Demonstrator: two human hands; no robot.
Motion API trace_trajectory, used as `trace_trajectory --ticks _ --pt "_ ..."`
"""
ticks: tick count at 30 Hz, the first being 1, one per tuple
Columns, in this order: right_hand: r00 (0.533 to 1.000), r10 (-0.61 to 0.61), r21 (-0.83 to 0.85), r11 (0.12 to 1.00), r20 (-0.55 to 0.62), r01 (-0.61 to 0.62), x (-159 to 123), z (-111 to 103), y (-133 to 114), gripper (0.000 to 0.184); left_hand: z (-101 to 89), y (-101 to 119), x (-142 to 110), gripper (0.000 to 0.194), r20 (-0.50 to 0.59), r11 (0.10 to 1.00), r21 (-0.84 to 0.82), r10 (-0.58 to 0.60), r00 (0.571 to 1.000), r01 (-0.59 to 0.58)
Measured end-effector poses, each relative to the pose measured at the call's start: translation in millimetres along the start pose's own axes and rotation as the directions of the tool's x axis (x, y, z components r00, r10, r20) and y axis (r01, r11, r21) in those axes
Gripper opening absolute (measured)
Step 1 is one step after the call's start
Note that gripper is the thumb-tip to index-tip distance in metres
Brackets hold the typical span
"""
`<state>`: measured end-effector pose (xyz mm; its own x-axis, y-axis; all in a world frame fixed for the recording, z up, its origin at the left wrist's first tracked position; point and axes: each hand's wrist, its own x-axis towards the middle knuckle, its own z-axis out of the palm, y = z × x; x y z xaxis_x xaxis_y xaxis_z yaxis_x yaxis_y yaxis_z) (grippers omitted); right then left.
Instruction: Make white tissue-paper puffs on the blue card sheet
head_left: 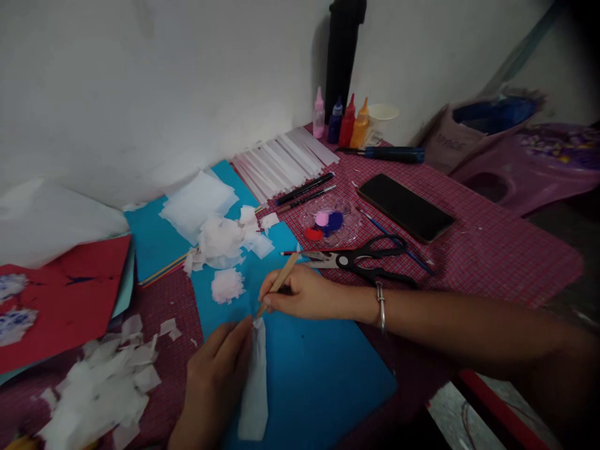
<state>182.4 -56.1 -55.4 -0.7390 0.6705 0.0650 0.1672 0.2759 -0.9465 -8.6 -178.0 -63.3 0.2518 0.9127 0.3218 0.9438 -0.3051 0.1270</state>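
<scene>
My right hand (293,292) is closed round a flat wooden stick (285,272), its lower tip meeting the top of a white paper strip (254,390). The fingers of my left hand (218,365) pinch that strip near its upper end, close to the stick's tip. Beneath both hands lies a blue sheet (323,381), with the strip stretching down towards me. Just beyond my hands sit a small scalloped stack of white paper (227,285) and a loose heap of white paper pieces (218,240). Black-handled scissors (349,257) rest past my right hand.
At left are a red card (89,300) and a pile of torn white paper (103,387). Further back lie paper strips (285,162), a clear palette (344,232) with paint, a phone (405,206) and a blue-handled tool (394,154). Several paint bottles (347,125) stand by the wall.
</scene>
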Motion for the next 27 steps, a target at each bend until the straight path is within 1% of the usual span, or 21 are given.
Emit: trace_trajectory --ticks 2,4,6,8,11,14,17,19,21,23,25,27 --pt "1.0 -0.014 -0.021 1.0 -0.008 0.013 0 1 1 0.013 3.3 -1 0 0.025 -0.015 0.997 0.072 -0.012 1.0 0.013" --pt "1.0 -0.023 -0.03 0.999 -0.014 0.023 0 1 2 0.014 5.1 -1 -1 0.03 0.029 0.993 0.12 -0.007 1.0 0.003" --pt "0.999 -0.027 -0.031 0.999 -0.018 0.027 0 2 2 0.013 5.0 -2 -2 0.029 0.09 0.993 0.11 0.029 0.995 -0.039" --pt "0.999 -0.031 -0.028 0.999 -0.02 0.031 0 2 2 0.013 3.7 -4 -2 0.024 0.118 0.995 0.07 0.068 0.991 -0.077" --pt "0.999 -0.039 -0.007 0.999 -0.036 0.039 0 3 3 0.012 2.1 -4 -1 0.017 0.102 0.995 0.041 0.09 0.991 -0.095" --pt "0.998 -0.025 0.046 0.999 -0.05 0.027 0 3 4 0.011 2.2 -3 2 0.014 0.069 0.997 0.02 0.071 0.995 -0.072" --pt "0.999 0.015 0.155 0.988 -0.05 -0.007 1 3 3 0.01 1.1 -1 5 0.012 0.022 0.999 -0.038 0.04 0.999 -0.039" --pt "0.996 0.067 0.299 0.953 -0.055 -0.047 3 4 2 0.01 -0.9 -1 6 0.011 -0.031 0.997 -0.072 0.002 1.0 -0.004" --pt "0.99 0.135 0.469 0.877 -0.039 -0.101 5 4 1 0.01 -2.8 -1 5 0.01 -0.091 0.996 -0.081 -0.033 0.995 0.026" --pt "0.981 0.196 0.587 0.794 -0.008 -0.154 6 5 0 0.01 -3.3 -1 3 0.011 -0.128 0.996 -0.08 -0.038 0.991 0.028" --pt "0.972 0.236 0.625 0.757 0.012 -0.191 6 6 -2 0.011 -2.0 -1 1 0.012 -0.122 0.996 -0.093 -0.021 0.992 0.009" --pt "0.97 0.241 0.623 0.757 0.011 -0.196 5 7 -6 0.011 0.3 0 0 0.013 -0.112 0.993 -0.114 -0.003 0.994 -0.009"
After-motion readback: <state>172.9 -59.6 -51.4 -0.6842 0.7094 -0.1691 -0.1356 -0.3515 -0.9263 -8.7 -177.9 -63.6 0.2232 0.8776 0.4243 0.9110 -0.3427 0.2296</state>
